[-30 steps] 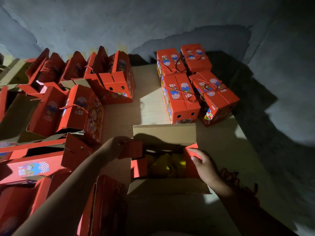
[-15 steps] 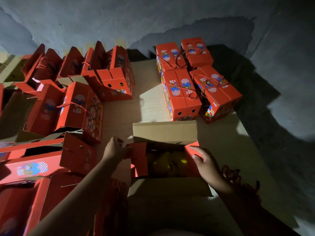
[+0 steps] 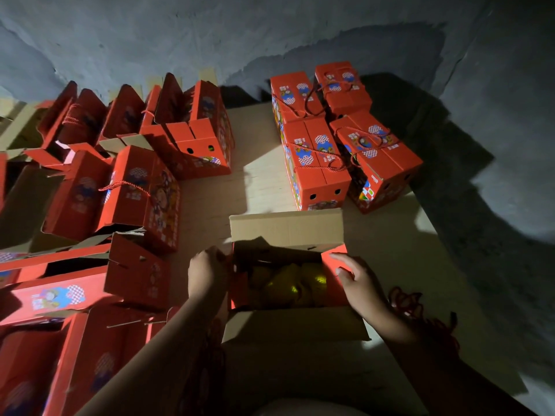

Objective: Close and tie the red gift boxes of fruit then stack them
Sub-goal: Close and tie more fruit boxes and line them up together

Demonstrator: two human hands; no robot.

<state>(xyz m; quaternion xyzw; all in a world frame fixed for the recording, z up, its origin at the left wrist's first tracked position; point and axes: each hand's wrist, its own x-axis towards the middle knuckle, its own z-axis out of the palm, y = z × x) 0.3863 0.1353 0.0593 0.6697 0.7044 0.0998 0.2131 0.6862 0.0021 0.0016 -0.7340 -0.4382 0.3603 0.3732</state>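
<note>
You are working on an open gift box (image 3: 288, 277) at the middle of a pale worktop (image 3: 264, 187), under a rough grey wall (image 3: 240, 34).

Your left hand (image 3: 207, 273) is curling round the box's left end flap, and your right hand (image 3: 359, 285) is pressing fairly straight fingers on the red right flap; yellow fruit (image 3: 291, 288) is showing inside, with both long flaps lying open. Four tied boxes (image 3: 336, 139) are sitting at the far right, near the worktop's right edge. Open boxes (image 3: 120, 181) are crowding the left. Red cord (image 3: 411, 304) is lying just beside your right wrist. Bare worktop is showing between the groups.
</note>
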